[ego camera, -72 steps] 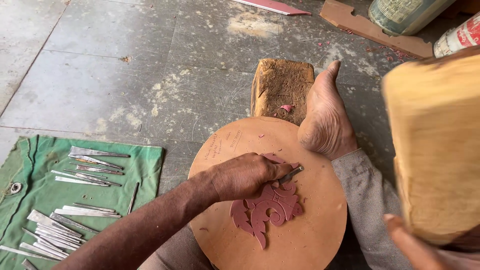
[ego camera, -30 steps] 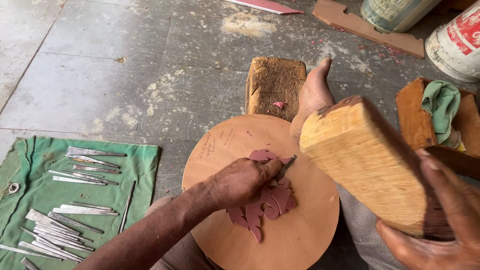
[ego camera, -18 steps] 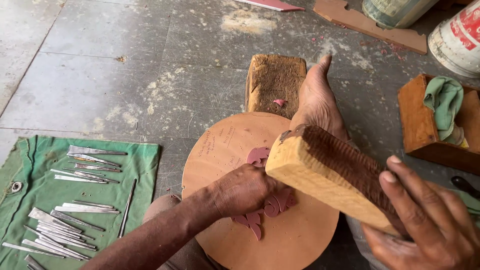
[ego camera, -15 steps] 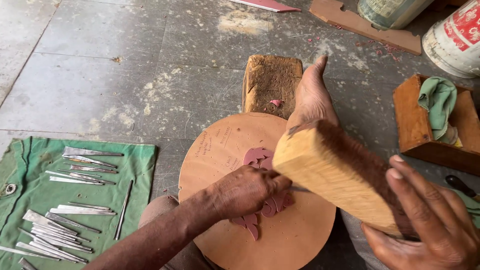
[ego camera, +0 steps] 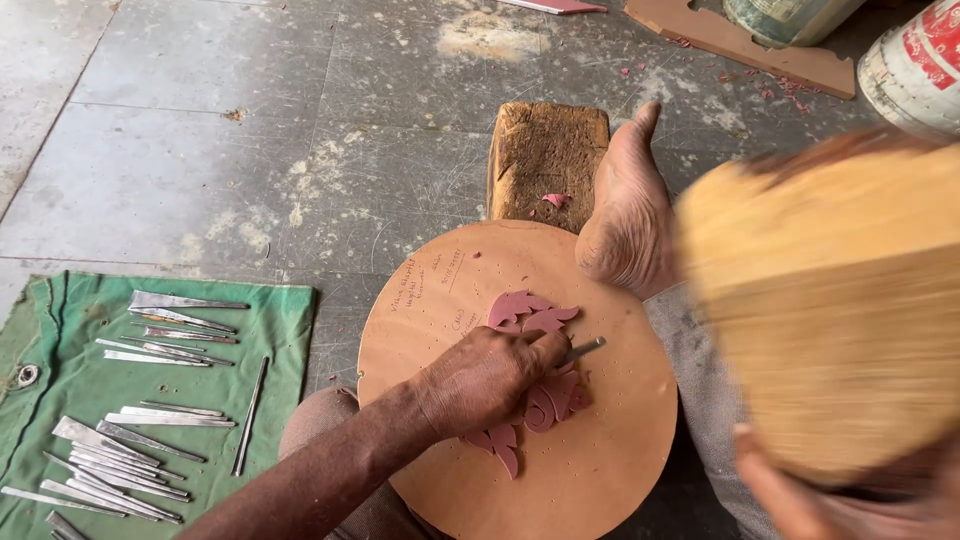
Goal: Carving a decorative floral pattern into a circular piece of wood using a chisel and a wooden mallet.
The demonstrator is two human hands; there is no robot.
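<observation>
My left hand point(ego camera: 490, 380) grips a thin metal chisel point(ego camera: 582, 349), its tip set against a reddish-brown leaf-shaped cutout point(ego camera: 530, 310). The cutout lies on a round wooden disc point(ego camera: 600, 470). My right hand point(ego camera: 800, 500) shows only at the bottom right, holding a big wooden mallet block point(ego camera: 830, 310). The mallet is lifted close to the camera and blurred, well above and to the right of the chisel. A bare foot point(ego camera: 625, 220) presses on the disc's far right edge.
A worn wooden block point(ego camera: 545, 150) lies on the stone floor behind the disc. At the left, a green cloth point(ego camera: 60, 390) holds several metal chisels point(ego camera: 130, 440). A white and red bucket point(ego camera: 915, 60) and a flat wooden board point(ego camera: 740, 40) are at the top right.
The mallet came down toward the chisel half a second ago and has now risen up and to the right, close to the camera. My left hand has kept the chisel on the cutout.
</observation>
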